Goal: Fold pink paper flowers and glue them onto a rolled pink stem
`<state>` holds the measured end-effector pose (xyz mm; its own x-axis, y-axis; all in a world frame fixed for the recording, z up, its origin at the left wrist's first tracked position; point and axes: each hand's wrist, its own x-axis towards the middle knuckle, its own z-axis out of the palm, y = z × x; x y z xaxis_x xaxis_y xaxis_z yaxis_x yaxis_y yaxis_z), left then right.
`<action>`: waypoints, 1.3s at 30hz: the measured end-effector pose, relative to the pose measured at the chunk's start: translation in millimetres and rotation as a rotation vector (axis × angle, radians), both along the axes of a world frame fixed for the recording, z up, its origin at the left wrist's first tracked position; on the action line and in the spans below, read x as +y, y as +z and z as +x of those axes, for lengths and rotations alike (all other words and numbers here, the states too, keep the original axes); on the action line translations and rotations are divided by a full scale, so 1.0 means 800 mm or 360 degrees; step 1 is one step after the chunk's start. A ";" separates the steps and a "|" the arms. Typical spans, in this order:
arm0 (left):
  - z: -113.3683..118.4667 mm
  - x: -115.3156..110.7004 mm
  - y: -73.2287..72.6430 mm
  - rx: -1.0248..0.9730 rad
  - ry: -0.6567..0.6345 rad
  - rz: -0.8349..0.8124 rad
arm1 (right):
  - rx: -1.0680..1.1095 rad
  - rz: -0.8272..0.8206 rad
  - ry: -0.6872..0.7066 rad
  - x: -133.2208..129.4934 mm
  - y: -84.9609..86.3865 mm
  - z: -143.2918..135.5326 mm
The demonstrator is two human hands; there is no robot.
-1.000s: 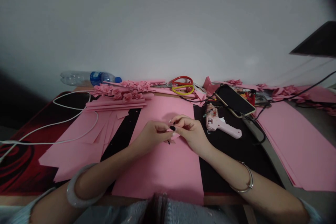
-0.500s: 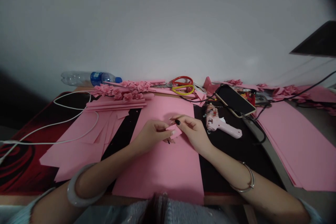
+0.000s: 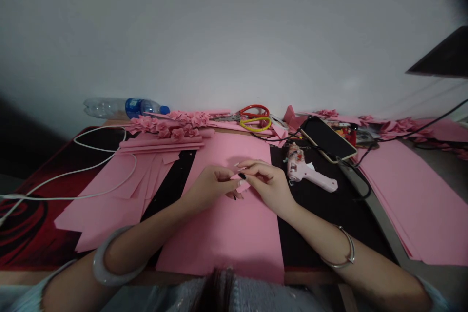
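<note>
Between my two hands is a small folded piece of pink paper, held above a large pink sheet. My left hand pinches its left side between thumb and fingers. On the right side, the thumb and fingers of my right hand close on its upper edge, covering part of it. The exact shape of the folds is too small to make out.
Right of my hands lie a pink glue gun and a phone with black cables. Behind are scissors, pink paper flowers and a plastic bottle. Pink sheets lie at right, more cut sheets and a white cable at left.
My right thumb has slid slightly down and left over the paper, covering more of it. My left hand keeps its pinch nearly in place.
</note>
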<state>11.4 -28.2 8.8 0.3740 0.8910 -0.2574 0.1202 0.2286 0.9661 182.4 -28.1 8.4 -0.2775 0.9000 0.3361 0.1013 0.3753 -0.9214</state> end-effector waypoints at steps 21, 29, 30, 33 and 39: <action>-0.009 0.007 -0.002 -0.0176 -0.0049 -0.0145 | -0.0557 0.0687 0.0217 0.004 0.007 0.016; -0.009 0.003 -0.005 -0.0114 -0.0259 0.0015 | -0.0573 0.0393 0.0130 0.003 0.007 0.017; -0.008 0.002 -0.004 -0.0091 -0.0283 0.0025 | -0.0632 0.0350 0.0142 0.003 0.006 0.017; -0.006 -0.001 -0.002 -0.0018 -0.0328 0.0043 | -0.0795 0.0291 0.0314 0.004 0.003 0.015; -0.005 -0.003 -0.002 0.0025 -0.0364 0.0080 | -0.0776 0.0331 0.0430 0.003 0.003 0.011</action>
<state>7.0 -30.9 7.0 0.5637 0.7954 -0.2225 0.1787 0.1455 0.9731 191.6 -25.7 10.5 -0.6543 0.7047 0.2742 0.3697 0.6144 -0.6970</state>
